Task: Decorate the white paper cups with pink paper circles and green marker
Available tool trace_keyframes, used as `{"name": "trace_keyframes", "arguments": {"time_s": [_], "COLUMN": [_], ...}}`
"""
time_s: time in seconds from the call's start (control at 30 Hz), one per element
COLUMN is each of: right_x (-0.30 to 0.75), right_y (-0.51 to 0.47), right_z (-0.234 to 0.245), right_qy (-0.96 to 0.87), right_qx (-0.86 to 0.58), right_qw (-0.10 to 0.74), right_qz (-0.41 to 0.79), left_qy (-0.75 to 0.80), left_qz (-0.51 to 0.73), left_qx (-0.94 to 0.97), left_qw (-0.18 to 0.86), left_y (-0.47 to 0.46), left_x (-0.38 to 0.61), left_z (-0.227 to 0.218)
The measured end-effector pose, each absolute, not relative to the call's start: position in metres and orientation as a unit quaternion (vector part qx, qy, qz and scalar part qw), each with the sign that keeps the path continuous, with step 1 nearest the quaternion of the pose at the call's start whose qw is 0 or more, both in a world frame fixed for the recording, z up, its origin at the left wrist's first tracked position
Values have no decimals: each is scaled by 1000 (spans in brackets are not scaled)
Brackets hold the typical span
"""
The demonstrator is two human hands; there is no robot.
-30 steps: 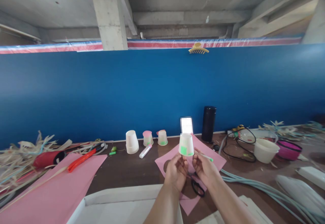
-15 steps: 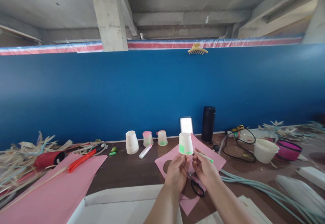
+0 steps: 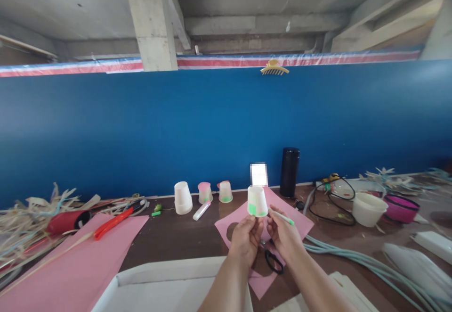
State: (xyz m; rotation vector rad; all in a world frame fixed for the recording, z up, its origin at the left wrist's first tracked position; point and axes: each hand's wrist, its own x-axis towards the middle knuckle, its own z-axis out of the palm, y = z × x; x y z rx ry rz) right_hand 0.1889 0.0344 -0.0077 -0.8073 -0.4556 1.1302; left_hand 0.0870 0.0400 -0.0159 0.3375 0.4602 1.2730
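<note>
An upturned white paper cup [image 3: 257,200] with green patches near its rim is pinched by my left hand [image 3: 246,239] from below. My right hand [image 3: 284,236] grips a green marker [image 3: 287,220], its writing end at the cup's right lower edge. Pink paper [image 3: 278,201] with a round hole lies beneath both hands. On it rest scissors with black handles [image 3: 274,262], partly hidden. Two more upturned cups, a pink-topped one [image 3: 205,194] and another [image 3: 225,193], stand to the left, both marked with green. A green marker cap [image 3: 156,213] lies farther left.
Plain white cups [image 3: 182,199] stand stacked by a pale capped tube [image 3: 201,210]. A black cylinder [image 3: 290,173] stands at the blue partition [image 3: 226,123]. A white tray [image 3: 169,283] lies in front; cables [image 3: 356,255], a white tub [image 3: 369,209] and a magenta bowl [image 3: 401,208] are right.
The cup has turned slightly in my left hand, and its green patches have shifted. The marker stays at the cup's lower edge, with both hands almost in place.
</note>
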Motion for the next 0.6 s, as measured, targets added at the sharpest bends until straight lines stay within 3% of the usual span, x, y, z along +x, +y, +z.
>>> {"name": "trace_keyframes", "arguments": {"time_s": [0.27, 0.6], "right_x": [184, 175], "right_y": [33, 30], "right_z": [-8, -9], "right_qy": [-217, -376], "right_qx": [-427, -539], "right_qw": [732, 681], "right_qz": [484, 321], "left_qy": [205, 228], "left_qz": [631, 668], "left_qx": [145, 112], "left_qw": [734, 700], "left_y": [43, 51], "left_x": [85, 87], "left_z": [-14, -19]}}
